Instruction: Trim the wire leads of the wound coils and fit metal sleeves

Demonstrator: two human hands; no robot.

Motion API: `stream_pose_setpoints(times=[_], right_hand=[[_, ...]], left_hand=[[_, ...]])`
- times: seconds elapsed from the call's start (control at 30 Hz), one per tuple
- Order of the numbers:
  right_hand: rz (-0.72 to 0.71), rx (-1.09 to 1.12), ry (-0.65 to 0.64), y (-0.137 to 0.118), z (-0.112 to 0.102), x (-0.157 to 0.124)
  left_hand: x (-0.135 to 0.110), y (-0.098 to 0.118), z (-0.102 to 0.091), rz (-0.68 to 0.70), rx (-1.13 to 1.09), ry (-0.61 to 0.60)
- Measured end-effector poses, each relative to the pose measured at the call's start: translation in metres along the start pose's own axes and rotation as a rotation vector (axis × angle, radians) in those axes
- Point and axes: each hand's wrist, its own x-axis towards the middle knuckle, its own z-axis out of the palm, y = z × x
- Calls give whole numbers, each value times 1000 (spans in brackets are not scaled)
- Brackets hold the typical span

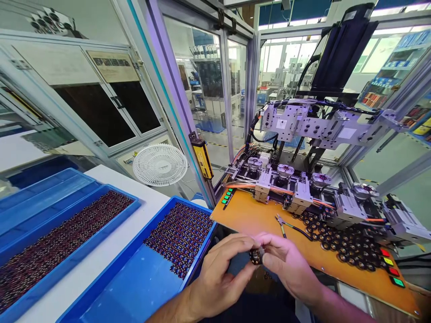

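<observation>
Between my two hands is a small round black part with copper-coloured windings inside, which looks like a motor stator (256, 256). My left hand (225, 264) grips its left side between thumb and fingers. My right hand (286, 262) pinches the right side, thumb in front. The fingers partly cover the part, so its far side is hidden. Below the hands, a few similar small pieces show dimly in shadow. Many similar dark ring-shaped parts (350, 242) lie piled on the orange worktop (249, 215) to the right.
A blue tray (114, 278) at left holds rows of small parts; another blue tray (129, 207) beyond it is filled with them. Pliers (294, 228) lie on the worktop. Behind stands a machine with several round fixtures (285, 170). Coloured buttons (393, 271) line the right edge. A white fan (160, 165) stands behind.
</observation>
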Motion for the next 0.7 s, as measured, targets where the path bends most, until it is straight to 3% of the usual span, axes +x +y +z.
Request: stream_pose_setpoints(times=[0.07, 0.23, 0.7], right_hand=[[-19, 70, 27, 0, 1, 3], [106, 261, 51, 5, 5, 5], [59, 323, -57, 8, 5, 16]], left_hand=[[5, 1, 0, -3, 5, -8], [10, 0, 5, -49, -81, 10], [18, -3, 16, -64, -78, 82]])
